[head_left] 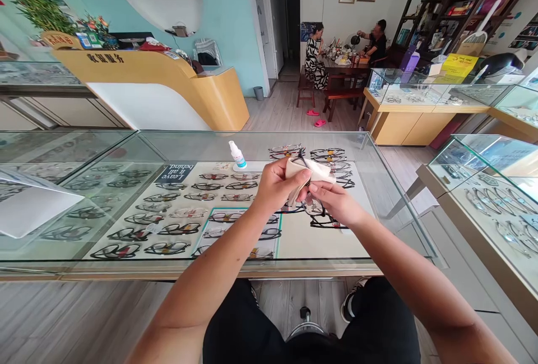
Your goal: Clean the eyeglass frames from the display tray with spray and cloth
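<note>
Where the pale cloth [323, 172] folds, dark-framed glasses [313, 205] show clear lenses.

Exposure is moderately bright and even, with soft shadows; the rear doorway [291, 22] reads dark. Pale reflections and glare lie on the glass counter [336, 249]. Wide-angle distortion bends and stretches the edges. Fine detail at the hands is soft.
</note>
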`<action>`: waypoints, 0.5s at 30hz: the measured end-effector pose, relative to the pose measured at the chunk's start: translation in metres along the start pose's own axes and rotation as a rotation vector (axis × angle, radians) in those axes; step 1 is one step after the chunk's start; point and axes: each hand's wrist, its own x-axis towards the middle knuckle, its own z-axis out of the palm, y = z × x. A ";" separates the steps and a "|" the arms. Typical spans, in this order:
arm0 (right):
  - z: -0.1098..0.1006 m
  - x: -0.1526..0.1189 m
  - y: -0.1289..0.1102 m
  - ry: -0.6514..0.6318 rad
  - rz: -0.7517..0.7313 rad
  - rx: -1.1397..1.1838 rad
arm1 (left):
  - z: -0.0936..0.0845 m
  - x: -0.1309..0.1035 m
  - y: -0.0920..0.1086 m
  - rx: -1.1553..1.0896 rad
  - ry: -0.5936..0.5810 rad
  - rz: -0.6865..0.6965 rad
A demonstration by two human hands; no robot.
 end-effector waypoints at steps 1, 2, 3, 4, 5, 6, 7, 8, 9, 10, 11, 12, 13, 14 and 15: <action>0.001 0.000 -0.001 0.000 0.001 -0.004 | 0.001 0.000 0.001 -0.003 0.014 0.003; 0.002 0.000 -0.002 0.001 0.001 -0.007 | 0.002 0.000 0.001 -0.006 0.025 0.006; 0.003 0.000 -0.003 -0.001 0.003 -0.009 | 0.002 -0.001 0.001 -0.009 0.035 0.009; 0.004 0.000 -0.004 0.000 0.003 -0.007 | 0.002 -0.001 0.001 -0.011 0.042 0.011; 0.004 0.000 -0.004 -0.001 0.004 -0.005 | 0.002 -0.001 0.000 -0.012 0.049 0.012; 0.005 0.001 -0.005 -0.002 0.007 -0.004 | 0.001 -0.001 -0.001 -0.013 0.059 0.011; 0.006 0.001 -0.005 -0.004 0.008 -0.005 | 0.001 -0.001 -0.002 -0.014 0.072 0.008; 0.006 0.001 -0.004 -0.008 0.008 -0.006 | 0.000 -0.001 -0.003 -0.015 0.086 0.005; 0.006 0.001 -0.004 -0.014 0.007 -0.007 | 0.000 -0.001 -0.005 -0.016 0.097 0.002; 0.006 0.001 -0.003 -0.021 0.004 -0.005 | 0.000 -0.001 -0.006 -0.019 0.107 0.000; 0.006 0.001 -0.003 -0.029 0.000 -0.001 | 0.001 -0.002 -0.007 -0.023 0.113 -0.001; 0.006 0.002 -0.002 -0.034 -0.004 0.005 | 0.001 -0.002 -0.008 -0.028 0.115 -0.001; 0.005 0.002 -0.002 -0.038 -0.008 0.012 | 0.001 -0.001 -0.009 -0.030 0.116 0.000; 0.005 0.003 -0.002 -0.041 -0.014 0.018 | 0.000 -0.001 -0.009 -0.032 0.116 0.000; 0.005 0.003 -0.002 -0.043 -0.019 0.022 | -0.001 0.000 -0.010 -0.030 0.109 -0.003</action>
